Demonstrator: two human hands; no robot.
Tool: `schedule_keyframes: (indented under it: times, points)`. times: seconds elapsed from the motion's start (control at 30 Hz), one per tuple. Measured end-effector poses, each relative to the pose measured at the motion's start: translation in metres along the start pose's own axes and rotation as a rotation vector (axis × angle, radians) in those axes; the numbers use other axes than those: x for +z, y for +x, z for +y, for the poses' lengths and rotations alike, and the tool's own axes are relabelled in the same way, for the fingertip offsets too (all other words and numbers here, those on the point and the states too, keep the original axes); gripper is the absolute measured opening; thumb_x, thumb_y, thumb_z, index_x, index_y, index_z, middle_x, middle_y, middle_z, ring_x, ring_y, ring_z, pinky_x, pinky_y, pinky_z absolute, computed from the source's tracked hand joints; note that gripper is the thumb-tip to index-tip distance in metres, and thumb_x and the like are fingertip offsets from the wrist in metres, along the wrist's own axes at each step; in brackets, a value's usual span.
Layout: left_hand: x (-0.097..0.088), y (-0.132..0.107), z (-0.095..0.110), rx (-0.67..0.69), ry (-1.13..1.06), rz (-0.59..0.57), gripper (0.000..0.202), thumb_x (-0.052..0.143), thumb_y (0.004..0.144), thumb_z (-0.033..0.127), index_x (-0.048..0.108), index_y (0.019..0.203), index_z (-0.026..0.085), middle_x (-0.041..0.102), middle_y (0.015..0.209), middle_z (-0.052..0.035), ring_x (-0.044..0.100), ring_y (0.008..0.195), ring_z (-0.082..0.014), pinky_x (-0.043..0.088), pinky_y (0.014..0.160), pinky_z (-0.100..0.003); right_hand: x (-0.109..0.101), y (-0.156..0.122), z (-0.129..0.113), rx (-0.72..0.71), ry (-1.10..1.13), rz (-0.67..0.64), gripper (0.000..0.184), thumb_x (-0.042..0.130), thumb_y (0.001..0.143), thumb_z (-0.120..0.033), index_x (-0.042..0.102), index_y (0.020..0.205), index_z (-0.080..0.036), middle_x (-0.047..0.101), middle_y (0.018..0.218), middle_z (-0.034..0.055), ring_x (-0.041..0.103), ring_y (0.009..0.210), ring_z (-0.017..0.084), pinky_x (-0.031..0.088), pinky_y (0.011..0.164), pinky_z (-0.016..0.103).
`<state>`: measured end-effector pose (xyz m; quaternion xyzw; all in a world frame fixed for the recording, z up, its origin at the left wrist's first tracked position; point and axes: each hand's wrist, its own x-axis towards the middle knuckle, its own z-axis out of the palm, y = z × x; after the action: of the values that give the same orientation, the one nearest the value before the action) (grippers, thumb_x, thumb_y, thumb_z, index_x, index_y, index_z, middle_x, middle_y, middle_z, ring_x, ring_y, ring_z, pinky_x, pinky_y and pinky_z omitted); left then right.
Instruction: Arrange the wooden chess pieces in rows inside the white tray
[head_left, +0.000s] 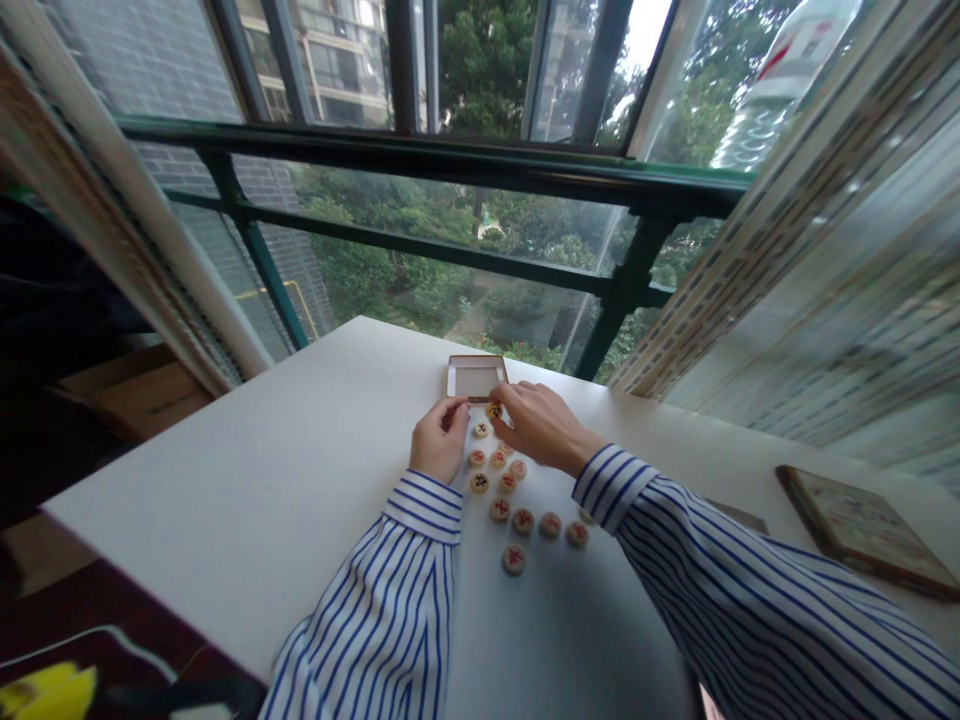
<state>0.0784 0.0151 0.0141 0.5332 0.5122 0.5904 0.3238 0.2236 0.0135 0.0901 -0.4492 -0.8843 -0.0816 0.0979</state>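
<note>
A shallow open box [449, 378] with a pale inside lies near the far edge of the white table. My left hand [439, 440] is closed in a pinch at its near left corner; whatever is between the fingertips is hidden. Just in front of the box, my right hand [544, 425] has its thumb and fingers closed around a round Chinese chess piece [493, 410] with a dark character. More pieces lie flat below the hands, among them a dark-marked piece [479, 483] and a red-marked piece [514, 559].
The white table [247, 500] reaches to a window with a green railing [420, 160]. A flat rectangular case [862, 530] lies at the right, beyond my right sleeve. A plastic bottle [780, 90] stands high at the right. Cardboard boxes [150, 395] sit below left.
</note>
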Motion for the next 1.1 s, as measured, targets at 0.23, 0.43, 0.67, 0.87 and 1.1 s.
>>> schedule_keyframes:
  times: [0.23, 0.43, 0.67, 0.87, 1.1]
  points:
    - [0.004, -0.011, 0.017, -0.145, -0.276, -0.115, 0.041, 0.061, 0.069, 0.041, 0.062, 0.095, 0.009, 0.067, 0.082, -0.0081, 0.061, 0.067, -0.0123, 0.049, 0.066, -0.026, -0.020, -0.018, -0.004, -0.036, -0.011, 0.079, 0.021, 0.044, 0.083, -0.027, 0.051, 0.099, -0.014, 0.062, 0.087, 0.0072, 0.053, 0.081, 0.018, 0.033, 0.072, 0.028]
    - [0.008, -0.024, 0.032, -0.266, -0.366, -0.210, 0.041, 0.066, 0.064, 0.043, 0.065, 0.091, 0.012, 0.066, 0.076, -0.0050, 0.059, 0.063, -0.0103, 0.046, 0.055, -0.019, -0.036, -0.037, -0.006, -0.035, 0.000, 0.097, 0.021, 0.043, 0.085, -0.030, 0.052, 0.096, -0.015, 0.062, 0.085, 0.0060, 0.053, 0.078, 0.017, 0.033, 0.071, 0.027]
    - [0.017, -0.042, 0.045, -0.271, -0.415, -0.312, 0.041, 0.067, 0.063, 0.042, 0.066, 0.090, 0.011, 0.066, 0.071, -0.0050, 0.058, 0.058, -0.0099, 0.045, 0.055, -0.021, -0.048, -0.063, -0.004, -0.033, 0.038, 0.099, 0.022, 0.043, 0.085, -0.030, 0.052, 0.098, -0.015, 0.062, 0.088, 0.0073, 0.054, 0.081, 0.017, 0.033, 0.074, 0.028]
    - [0.028, -0.058, 0.055, -0.264, -0.391, -0.352, 0.039, 0.069, 0.061, 0.039, 0.067, 0.089, 0.013, 0.066, 0.068, -0.0042, 0.058, 0.057, -0.0100, 0.043, 0.051, -0.019, -0.057, -0.087, -0.003, -0.001, 0.052, 0.079, 0.023, 0.043, 0.085, -0.029, 0.052, 0.100, -0.015, 0.062, 0.089, 0.0081, 0.054, 0.083, 0.017, 0.033, 0.074, 0.029]
    - [0.045, -0.073, 0.069, -0.240, -0.326, -0.425, 0.038, 0.068, 0.063, 0.040, 0.066, 0.089, 0.012, 0.066, 0.069, -0.0046, 0.058, 0.057, -0.0102, 0.044, 0.051, -0.020, -0.066, -0.117, 0.004, 0.010, 0.060, 0.090, 0.021, 0.044, 0.084, -0.029, 0.053, 0.099, -0.015, 0.062, 0.089, 0.0074, 0.054, 0.083, 0.016, 0.033, 0.074, 0.028]
